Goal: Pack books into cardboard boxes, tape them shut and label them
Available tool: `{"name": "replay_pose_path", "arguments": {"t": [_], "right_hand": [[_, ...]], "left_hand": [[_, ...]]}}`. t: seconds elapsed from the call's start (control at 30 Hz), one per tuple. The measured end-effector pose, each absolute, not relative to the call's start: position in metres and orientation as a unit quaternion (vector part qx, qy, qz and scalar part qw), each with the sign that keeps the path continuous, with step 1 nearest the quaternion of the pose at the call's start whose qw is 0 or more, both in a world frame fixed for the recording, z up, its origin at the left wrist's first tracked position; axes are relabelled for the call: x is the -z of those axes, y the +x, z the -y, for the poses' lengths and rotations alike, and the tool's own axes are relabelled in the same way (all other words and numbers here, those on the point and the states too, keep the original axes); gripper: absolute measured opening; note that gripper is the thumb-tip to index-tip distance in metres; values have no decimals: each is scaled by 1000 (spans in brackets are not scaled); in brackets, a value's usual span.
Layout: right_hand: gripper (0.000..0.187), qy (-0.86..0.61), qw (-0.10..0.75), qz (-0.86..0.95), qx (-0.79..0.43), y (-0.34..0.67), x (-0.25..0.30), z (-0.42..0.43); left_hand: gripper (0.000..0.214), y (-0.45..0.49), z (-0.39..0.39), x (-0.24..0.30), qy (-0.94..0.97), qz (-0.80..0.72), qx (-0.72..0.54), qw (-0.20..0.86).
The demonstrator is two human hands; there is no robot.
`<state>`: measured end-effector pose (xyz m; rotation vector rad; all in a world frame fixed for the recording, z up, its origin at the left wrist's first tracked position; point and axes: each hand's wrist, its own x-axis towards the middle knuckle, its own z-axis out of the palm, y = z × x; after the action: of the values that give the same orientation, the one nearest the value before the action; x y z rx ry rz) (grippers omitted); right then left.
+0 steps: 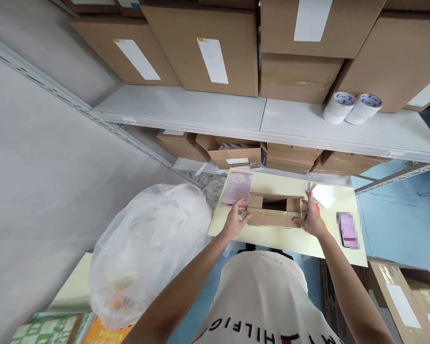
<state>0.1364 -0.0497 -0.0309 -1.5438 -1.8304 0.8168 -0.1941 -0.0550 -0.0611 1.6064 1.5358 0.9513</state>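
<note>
A small long cardboard box (pixel 272 219) lies on the pale yellow tabletop in front of me, its top open with short flaps folded at both ends. The inside looks dark. My left hand (pixel 236 220) grips the left end, thumb at the front corner and fingers bent along the side. At the opposite end my right hand (pixel 311 219) holds the box, thumb low on the front and fingers up along the side. Partly hidden behind the right hand is a red, yellow and blue object. A purple printed bag (pixel 238 187) lies flat beyond my left hand.
White paper sheets (pixel 324 195) and a blurred purple phone-like item (pixel 348 230) lie on the table's right. A large clear plastic bag (pixel 150 248) bulges at left. Shelves (pixel 215 114) ahead hold cartons and white tape rolls (pixel 339 107). An open carton (pixel 397 296) stands lower right.
</note>
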Motion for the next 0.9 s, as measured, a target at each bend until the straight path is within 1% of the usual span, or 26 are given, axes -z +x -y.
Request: {"name": "replay_pose_path", "arguments": {"t": [0.03, 0.07, 0.13, 0.17, 0.2, 0.23, 0.3, 0.33, 0.43, 0.5, 0.63, 0.8, 0.9], "right_hand": [[101, -571, 288, 705, -307, 138, 29, 45], [91, -561, 275, 721, -302, 139, 27, 42], [65, -551, 251, 745, -279, 141, 25, 41], [54, -553, 243, 751, -266, 140, 25, 44], [47, -559, 238, 752, -257, 140, 26, 47], [44, -567, 234, 748, -252, 139, 28, 52], [44, -588, 231, 732, -256, 135, 31, 62], [45, -598, 233, 721, -262, 134, 32, 67], [48, -628, 248, 678, -290, 129, 35, 74], [49, -641, 260, 653, -309, 127, 36, 72], [51, -664, 272, 613, -331, 126, 34, 63], [53, -669, 294, 573, -369, 121, 35, 90], [54, -674, 304, 572, -355, 121, 40, 98]], "left_hand": [[69, -195, 54, 63, 620, -593, -367, 360], [76, -195, 53, 63, 622, -590, -364, 364], [82, -197, 50, 61, 642, -576, -352, 363], [79, -197, 50, 59, 660, -567, -342, 355], [74, -196, 49, 56, 681, -557, -328, 344], [68, -195, 49, 53, 704, -547, -310, 331], [60, -189, 50, 48, 742, -528, -265, 317], [60, -185, 51, 47, 753, -521, -244, 318], [70, -171, 49, 46, 765, -511, -209, 331], [76, -165, 43, 47, 768, -506, -207, 334], [77, -159, 29, 47, 773, -494, -209, 339], [79, -165, 52, 48, 765, -492, -218, 353], [79, -164, 60, 50, 767, -483, -226, 356]]}}
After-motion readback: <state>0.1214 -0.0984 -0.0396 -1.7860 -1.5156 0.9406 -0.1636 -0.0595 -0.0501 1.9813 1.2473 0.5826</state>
